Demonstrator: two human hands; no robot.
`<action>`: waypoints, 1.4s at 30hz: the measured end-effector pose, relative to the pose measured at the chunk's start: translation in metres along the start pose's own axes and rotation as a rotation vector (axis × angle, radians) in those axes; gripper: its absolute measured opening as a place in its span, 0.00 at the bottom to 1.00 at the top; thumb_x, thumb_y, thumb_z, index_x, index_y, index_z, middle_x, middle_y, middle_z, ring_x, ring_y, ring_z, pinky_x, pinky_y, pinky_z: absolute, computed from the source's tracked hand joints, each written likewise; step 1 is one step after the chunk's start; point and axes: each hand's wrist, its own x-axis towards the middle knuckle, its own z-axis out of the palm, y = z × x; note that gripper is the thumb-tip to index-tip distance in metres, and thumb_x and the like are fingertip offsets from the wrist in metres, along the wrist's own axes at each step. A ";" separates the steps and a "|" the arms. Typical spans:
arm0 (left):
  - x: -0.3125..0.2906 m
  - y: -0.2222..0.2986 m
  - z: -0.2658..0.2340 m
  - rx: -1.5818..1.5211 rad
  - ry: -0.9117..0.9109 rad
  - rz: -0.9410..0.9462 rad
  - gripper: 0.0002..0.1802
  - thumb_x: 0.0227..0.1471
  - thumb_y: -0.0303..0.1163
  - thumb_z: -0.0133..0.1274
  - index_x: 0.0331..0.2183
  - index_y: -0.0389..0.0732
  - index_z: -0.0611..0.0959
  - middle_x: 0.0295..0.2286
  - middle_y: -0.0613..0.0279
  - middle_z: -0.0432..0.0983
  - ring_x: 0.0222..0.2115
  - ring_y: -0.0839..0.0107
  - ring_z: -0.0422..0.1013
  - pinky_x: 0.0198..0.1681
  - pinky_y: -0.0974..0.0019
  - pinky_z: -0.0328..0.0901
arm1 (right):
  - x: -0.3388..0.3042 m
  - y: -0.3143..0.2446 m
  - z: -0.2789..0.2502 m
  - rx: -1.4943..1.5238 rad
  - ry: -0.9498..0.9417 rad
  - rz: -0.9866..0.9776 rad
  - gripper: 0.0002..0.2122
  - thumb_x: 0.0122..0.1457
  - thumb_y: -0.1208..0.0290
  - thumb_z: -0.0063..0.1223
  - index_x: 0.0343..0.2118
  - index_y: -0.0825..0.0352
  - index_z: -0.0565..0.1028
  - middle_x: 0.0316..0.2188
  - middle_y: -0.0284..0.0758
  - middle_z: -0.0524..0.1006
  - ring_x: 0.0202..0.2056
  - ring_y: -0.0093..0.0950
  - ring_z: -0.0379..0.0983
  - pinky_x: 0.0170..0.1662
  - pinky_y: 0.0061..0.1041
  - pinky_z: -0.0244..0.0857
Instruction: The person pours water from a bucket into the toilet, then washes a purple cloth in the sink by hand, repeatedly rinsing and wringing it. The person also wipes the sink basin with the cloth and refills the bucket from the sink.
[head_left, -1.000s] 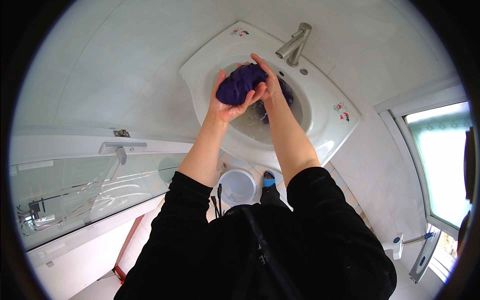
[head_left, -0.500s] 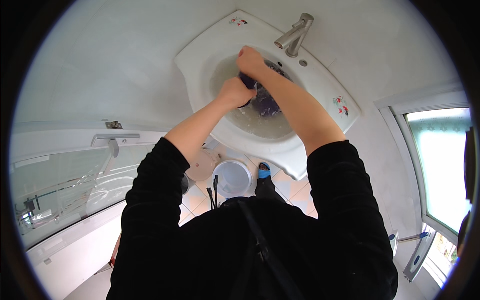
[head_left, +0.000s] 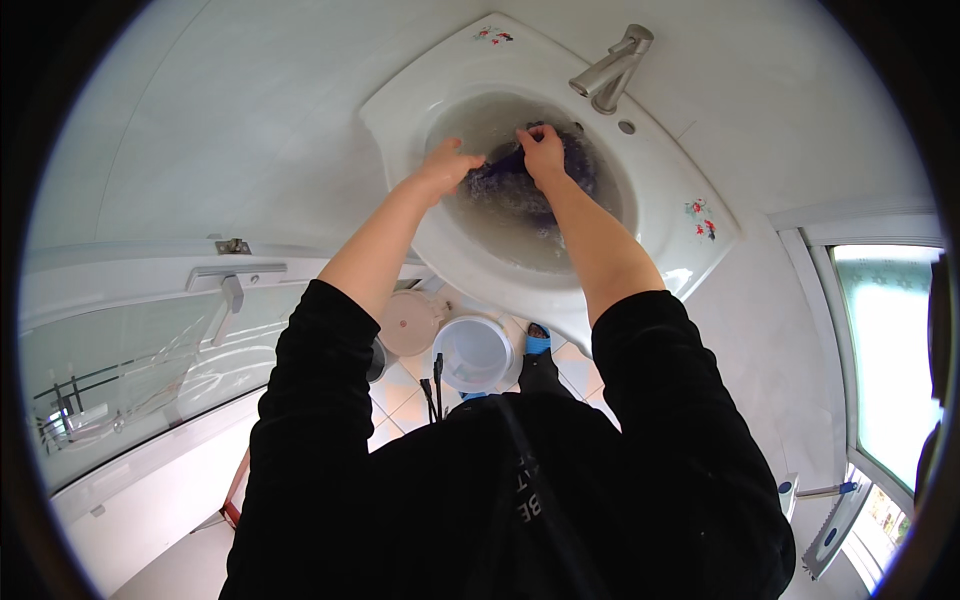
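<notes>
In the head view, the dark purple cloth (head_left: 535, 195) lies bunched and mostly under the cloudy water (head_left: 515, 248) of the white washbasin (head_left: 425, 85), below and to the left of the tap (head_left: 612, 75). My right hand (head_left: 543, 152) has its fingers closed in a pinch on the cloth's far part. My left hand (head_left: 446, 170) is open at its left edge, thumb apart; I can't tell whether its fingertips touch. I'd expect it limp, soft, slippery and heavy with water, best gathered by the thick middle in both palms.
</notes>
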 end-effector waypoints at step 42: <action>-0.064 0.033 0.079 0.668 0.399 1.783 0.12 0.16 0.31 0.55 0.16 0.47 0.75 0.22 0.73 0.69 0.26 0.69 0.66 0.25 0.67 0.63 | -0.037 -0.060 -0.049 0.591 -1.111 0.145 0.12 0.58 0.70 0.38 0.42 0.70 0.69 0.23 0.26 0.70 0.28 0.17 0.63 0.29 0.16 0.59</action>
